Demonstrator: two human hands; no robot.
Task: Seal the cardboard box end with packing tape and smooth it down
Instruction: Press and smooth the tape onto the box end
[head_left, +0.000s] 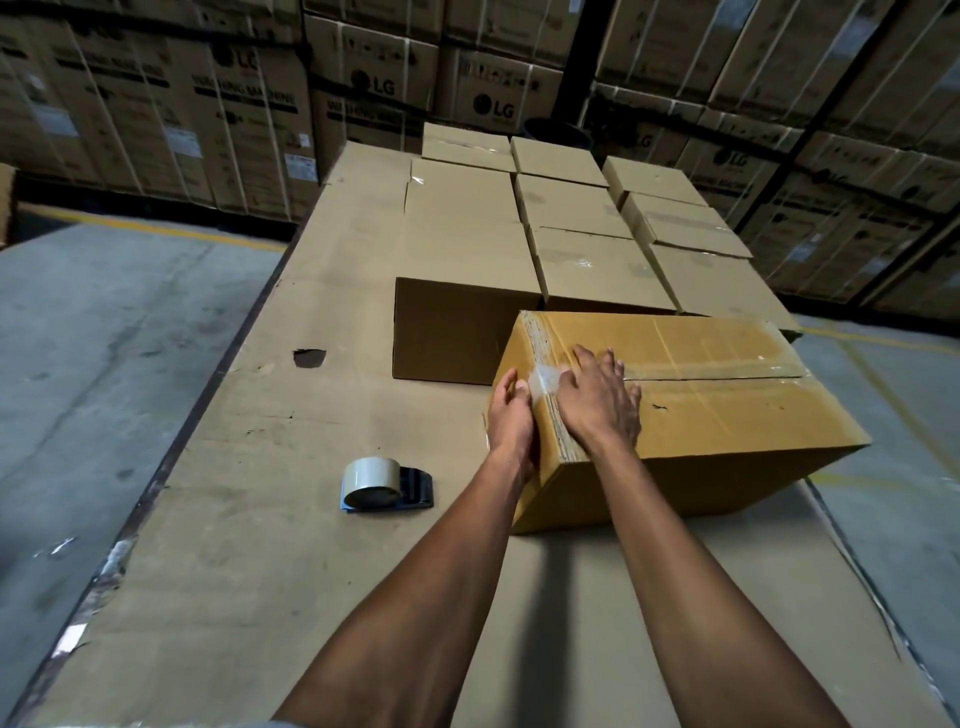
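- Currently right hand (600, 400) lies flat, fingers spread, on top of box (727, 415) at its left edge, over tape (545, 382).
- Left hand (511, 421) presses open against box end, below the right, thumb on tape.
- Dispenser (387, 484) sits on cardboard surface (234, 519), left of left hand, apart.

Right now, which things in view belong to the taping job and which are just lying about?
In the job:
cardboard box
clear tape strip
left hand
right hand
tape dispenser, set down

Lying about:
row of sealed boxes
stacked LG cartons
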